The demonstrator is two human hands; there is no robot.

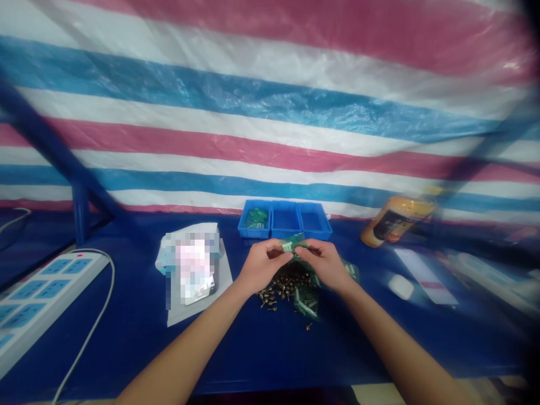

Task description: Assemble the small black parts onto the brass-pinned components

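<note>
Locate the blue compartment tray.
In the head view, the blue compartment tray sits directly beyond the left hand and right hand, left of the yellow jar.

On the table (139, 349), a pile of screws (282, 289) lies in front of a three-part tray (284, 220), with a power strip (46, 298) to the left and a jar (396, 220) to the right.

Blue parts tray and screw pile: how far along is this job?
Done, it seems: the left compartment of the blue tray holds green packets. In hand: the left hand and right hand pinch a green packet. Left: brass-coloured screws lie heaped below, with more green packets among them. It looks early on, though the exact share done can't be told.
</note>
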